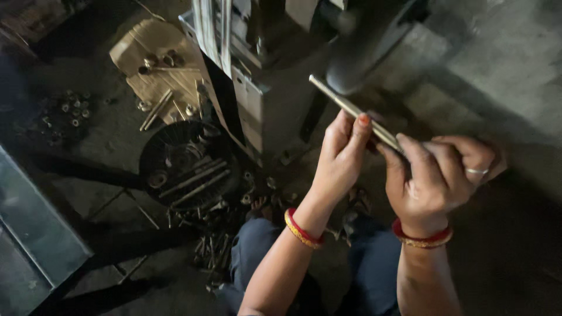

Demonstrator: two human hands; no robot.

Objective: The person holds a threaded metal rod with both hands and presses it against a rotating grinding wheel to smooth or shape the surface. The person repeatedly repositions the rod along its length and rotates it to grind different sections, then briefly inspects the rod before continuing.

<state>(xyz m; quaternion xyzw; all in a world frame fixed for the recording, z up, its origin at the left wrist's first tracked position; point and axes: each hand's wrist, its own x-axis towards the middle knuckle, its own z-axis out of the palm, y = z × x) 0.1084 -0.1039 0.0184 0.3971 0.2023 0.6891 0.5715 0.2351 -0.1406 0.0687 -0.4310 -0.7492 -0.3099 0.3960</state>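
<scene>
1. Dim workshop, dusty concrete floor (pixel 497 64) with hardware scattered all over it.
2. Right hand (pixel 436 175) is clenched around the lower end of a long threaded metal rod (pixel 351 108), ring on one finger, red and gold bangle on the wrist.
3. Left hand (pixel 339 155) pinches the same rod just up from the right hand, fingertips on the shaft.
4. The rod is held up off the floor, tilted, its free end pointing up-left toward the grey machine frame (pixel 257 99).
5. Left of the rod, well apart, a dark round wire basket (pixel 187 167) on the floor holds more rods.
6. Beyond the basket, further from the rod, a piece of cardboard (pixel 155 64) carries nuts and bolts.
</scene>
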